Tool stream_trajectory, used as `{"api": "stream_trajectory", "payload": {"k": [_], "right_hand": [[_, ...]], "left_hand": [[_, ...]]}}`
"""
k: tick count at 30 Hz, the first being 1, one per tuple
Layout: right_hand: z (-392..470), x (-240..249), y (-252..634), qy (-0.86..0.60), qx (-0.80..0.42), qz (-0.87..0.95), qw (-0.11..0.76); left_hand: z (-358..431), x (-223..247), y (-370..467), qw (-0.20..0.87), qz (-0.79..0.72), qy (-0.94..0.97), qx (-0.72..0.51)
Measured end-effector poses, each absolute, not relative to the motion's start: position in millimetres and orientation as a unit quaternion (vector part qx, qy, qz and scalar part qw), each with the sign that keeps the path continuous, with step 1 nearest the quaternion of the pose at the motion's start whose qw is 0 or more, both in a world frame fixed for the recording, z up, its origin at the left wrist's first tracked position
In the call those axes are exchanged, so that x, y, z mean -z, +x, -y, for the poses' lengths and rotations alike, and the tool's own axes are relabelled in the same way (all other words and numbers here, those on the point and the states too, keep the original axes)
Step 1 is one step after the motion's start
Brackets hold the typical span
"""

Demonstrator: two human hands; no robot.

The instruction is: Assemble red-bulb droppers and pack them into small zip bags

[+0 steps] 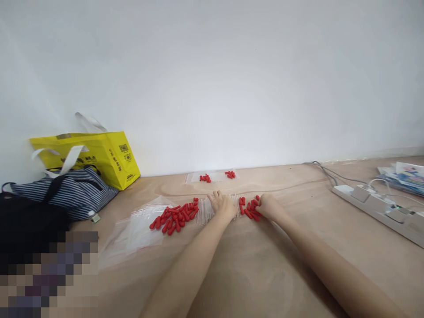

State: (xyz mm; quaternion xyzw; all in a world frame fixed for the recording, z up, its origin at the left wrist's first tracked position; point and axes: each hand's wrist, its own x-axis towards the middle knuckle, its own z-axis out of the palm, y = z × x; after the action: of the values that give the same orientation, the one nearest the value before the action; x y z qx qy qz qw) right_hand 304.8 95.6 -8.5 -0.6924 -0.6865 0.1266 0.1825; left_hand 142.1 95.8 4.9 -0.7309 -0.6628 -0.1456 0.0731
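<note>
Thin clear tubes (204, 213) lie side by side mid-table, with red rubber bulbs at both ends of the row, like droppers. My left hand (222, 206) rests over the tubes, fingers spread and pointing away from me. To its right, my right hand (268, 206) is closed against the right-hand red rubber bulbs (253, 213); its curled fingertips are partly hidden, and what they grip cannot be made out. A larger heap of red rubber bulbs (174, 218) lies left of my left hand, partly over a clear plastic bag (144, 225).
Near the wall, another clear bag (217, 176) bears more red-ended tubes. At left stand a yellow shopping bag (114, 159), a striped bag (86, 194) and a black bag (29, 221). A power strip (380, 216) with cables and some plastic packets (407, 176) are at right.
</note>
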Motion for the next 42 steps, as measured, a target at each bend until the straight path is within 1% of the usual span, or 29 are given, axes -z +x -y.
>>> {"api": "stream_trajectory", "payload": {"k": [7,11,15,17,20,22,24,26,28,31,37,42], "right_hand": [[-93,10,298,-0.691,-0.156,0.668,0.229],[-92,3,304,-0.695,-0.165,0.651,0.258],[-92,-6,312,-0.682,-0.188,0.641,0.298],[-91,-8,309,-0.662,-0.209,0.643,0.323],[-82,-5,291,-0.627,-0.242,0.650,0.356],[-71,2,274,-0.595,-0.256,0.665,0.373],[-57,9,259,-0.527,-0.246,0.712,0.393],[-44,16,250,-0.468,-0.206,0.775,0.372],[-34,20,246,-0.426,-0.156,0.827,0.331],[-26,22,247,-0.407,-0.108,0.860,0.289],[-24,24,244,-0.418,-0.116,0.856,0.281],[-25,27,240,-0.424,-0.132,0.847,0.291]], "left_hand": [[-101,-8,150,0.087,0.667,-0.732,0.106],[-85,-16,141,0.095,0.640,-0.752,0.128],[-51,-22,108,0.102,0.581,-0.793,0.153],[-34,-20,84,0.101,0.550,-0.814,0.157],[-16,-9,50,0.112,0.464,-0.860,0.180],[-10,-2,34,0.121,0.442,-0.871,0.179],[-6,2,24,0.124,0.434,-0.875,0.177],[-5,3,19,0.117,0.433,-0.876,0.177],[-3,2,19,0.094,0.439,-0.875,0.182],[-2,0,21,0.041,0.447,-0.871,0.201],[-6,7,34,-0.039,0.476,-0.844,0.242],[-9,13,43,-0.025,0.503,-0.828,0.246]]}}
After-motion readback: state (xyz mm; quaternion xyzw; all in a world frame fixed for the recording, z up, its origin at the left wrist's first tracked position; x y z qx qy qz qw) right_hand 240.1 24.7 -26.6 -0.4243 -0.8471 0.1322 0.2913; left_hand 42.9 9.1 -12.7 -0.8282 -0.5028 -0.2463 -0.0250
